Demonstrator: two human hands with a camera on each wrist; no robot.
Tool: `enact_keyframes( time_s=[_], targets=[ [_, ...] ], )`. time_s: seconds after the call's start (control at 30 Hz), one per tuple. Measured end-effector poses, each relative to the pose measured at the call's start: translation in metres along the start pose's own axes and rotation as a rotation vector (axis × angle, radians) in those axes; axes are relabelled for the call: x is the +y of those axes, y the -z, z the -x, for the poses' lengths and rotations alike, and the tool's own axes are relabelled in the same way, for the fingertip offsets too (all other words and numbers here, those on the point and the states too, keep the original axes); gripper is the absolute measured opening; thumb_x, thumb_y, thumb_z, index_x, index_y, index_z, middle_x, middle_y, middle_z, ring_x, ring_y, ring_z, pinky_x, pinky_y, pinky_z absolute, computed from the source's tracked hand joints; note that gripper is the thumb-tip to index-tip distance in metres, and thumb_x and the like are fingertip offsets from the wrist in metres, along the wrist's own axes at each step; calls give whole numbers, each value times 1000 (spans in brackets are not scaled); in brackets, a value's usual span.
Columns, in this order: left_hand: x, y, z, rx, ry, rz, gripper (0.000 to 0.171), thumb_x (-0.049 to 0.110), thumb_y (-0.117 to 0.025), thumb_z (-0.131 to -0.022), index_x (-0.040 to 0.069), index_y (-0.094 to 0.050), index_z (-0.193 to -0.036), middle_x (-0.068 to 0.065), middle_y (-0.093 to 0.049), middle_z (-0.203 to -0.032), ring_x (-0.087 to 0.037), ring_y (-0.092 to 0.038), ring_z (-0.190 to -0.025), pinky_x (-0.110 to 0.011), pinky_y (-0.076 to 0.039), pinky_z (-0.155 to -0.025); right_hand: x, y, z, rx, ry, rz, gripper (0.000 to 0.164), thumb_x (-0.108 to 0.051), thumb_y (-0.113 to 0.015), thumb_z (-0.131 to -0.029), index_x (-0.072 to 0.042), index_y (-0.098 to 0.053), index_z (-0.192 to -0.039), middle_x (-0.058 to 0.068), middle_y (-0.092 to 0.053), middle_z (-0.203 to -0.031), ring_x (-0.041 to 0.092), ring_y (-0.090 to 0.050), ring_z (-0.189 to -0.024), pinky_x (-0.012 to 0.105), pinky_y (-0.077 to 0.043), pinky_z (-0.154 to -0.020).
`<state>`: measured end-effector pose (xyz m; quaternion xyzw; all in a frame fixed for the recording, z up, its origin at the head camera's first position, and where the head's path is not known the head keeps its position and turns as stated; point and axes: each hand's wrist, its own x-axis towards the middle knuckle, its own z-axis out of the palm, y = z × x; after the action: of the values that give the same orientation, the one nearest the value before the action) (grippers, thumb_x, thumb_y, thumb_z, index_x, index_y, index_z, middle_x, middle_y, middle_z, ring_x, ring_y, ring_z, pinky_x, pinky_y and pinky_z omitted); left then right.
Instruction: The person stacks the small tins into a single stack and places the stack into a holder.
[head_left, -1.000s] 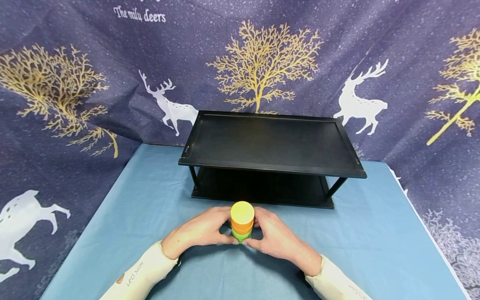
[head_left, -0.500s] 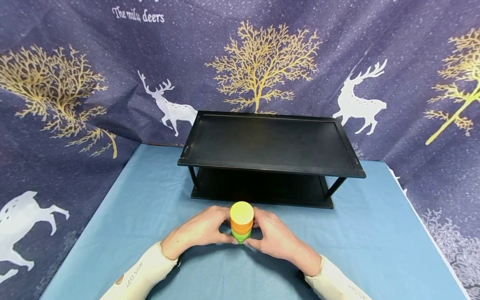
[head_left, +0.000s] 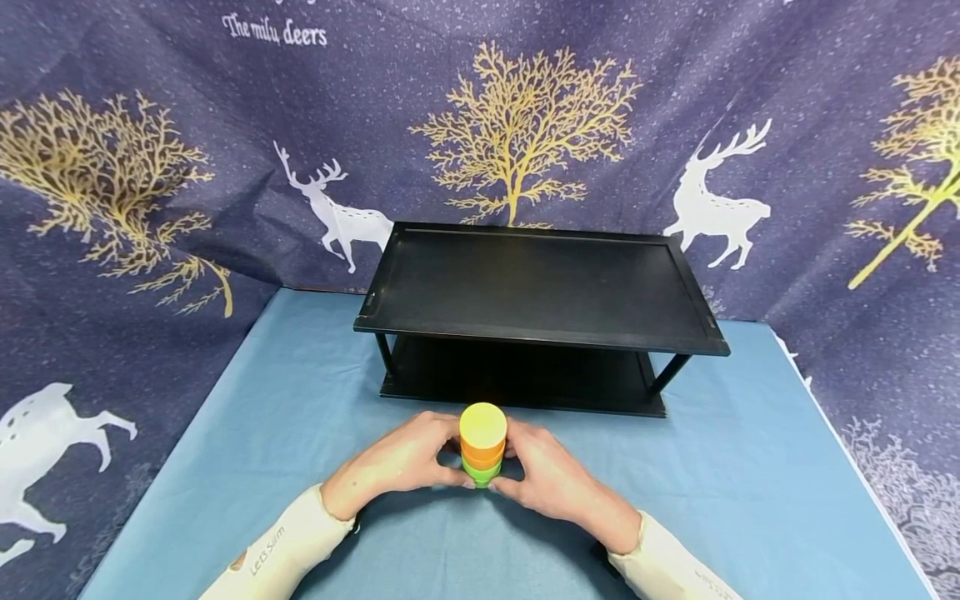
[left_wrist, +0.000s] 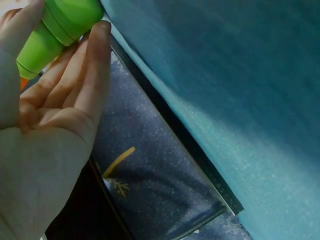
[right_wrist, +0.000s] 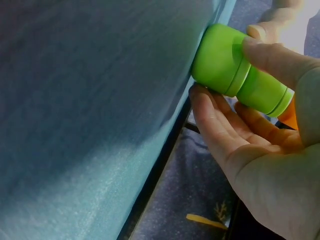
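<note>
A small stack of bright plastic cups (head_left: 482,450) stands upright on the blue cloth, yellow on top, orange below it and green at the bottom. From the left side my left hand (head_left: 408,457) grips it, thumb at the near face and fingers reaching round behind. My right hand (head_left: 553,473) holds the other side the same way, the two thumb tips close together low on the green part. Close up in the right wrist view, the green base (right_wrist: 220,60) is rounded and wide, with a narrower green section above. The left wrist view shows the green part (left_wrist: 75,20) between thumb and fingers.
Just beyond the hands stands a black two-tier shelf (head_left: 540,287) on short posts. Blue cloth (head_left: 300,367) covers the table. A dark blue hanging fabric (head_left: 420,100) printed with white deer and golden trees rises behind and along the sides.
</note>
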<state>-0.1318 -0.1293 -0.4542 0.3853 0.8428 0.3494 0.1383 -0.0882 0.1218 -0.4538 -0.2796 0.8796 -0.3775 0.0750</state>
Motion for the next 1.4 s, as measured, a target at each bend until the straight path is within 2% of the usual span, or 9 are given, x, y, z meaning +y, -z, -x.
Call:
enact_keyframes(
  time_s=[0.23, 0.5, 0.7, 0.93, 1.4],
  targets=[
    [0, -1, 0, -11, 3, 42, 49, 30, -95, -83, 23, -72, -125, 16, -71, -115, 1, -67, -99, -25, -59, -88, 1, -1, 0, 2, 11, 16, 61, -10, -92, -83, -10, -60, -136, 1, -69, -125, 12, -68, -110, 34, -60, -93],
    [1, -3, -1, -16, -9, 51, 50, 29, -93, -84, 24, -71, -128, 15, -71, -118, 1, -67, -104, -25, -59, -91, 0, 2, 1, 1, 23, 13, 63, -10, -91, -83, -10, -59, -137, 1, -69, -126, 13, -68, -110, 36, -60, -93],
    [1, -4, -3, -19, -10, 45, 50, 29, -93, -84, 23, -71, -128, 14, -71, -117, 1, -67, -103, -22, -58, -90, 1, 3, 2, -3, 10, 11, 64, -11, -91, -83, -11, -58, -138, 1, -69, -127, 12, -68, -111, 36, -60, -93],
    [4, -3, -3, -23, -6, 40, 49, 29, -93, -85, 23, -71, -128, 15, -71, -117, 1, -67, -103, -24, -59, -91, 1, 4, 2, -10, -7, -7, 64, -12, -90, -84, -13, -58, -139, -1, -69, -128, 10, -67, -110, 35, -60, -94],
    [13, 0, -5, -26, -16, 28, 47, 30, -93, -84, 24, -72, -126, 17, -71, -116, 2, -67, -102, -25, -58, -92, -1, 10, 9, 19, 26, 5, 60, -15, -91, -84, -16, -60, -135, -4, -70, -125, 8, -68, -104, 38, -61, -92]
  ],
)
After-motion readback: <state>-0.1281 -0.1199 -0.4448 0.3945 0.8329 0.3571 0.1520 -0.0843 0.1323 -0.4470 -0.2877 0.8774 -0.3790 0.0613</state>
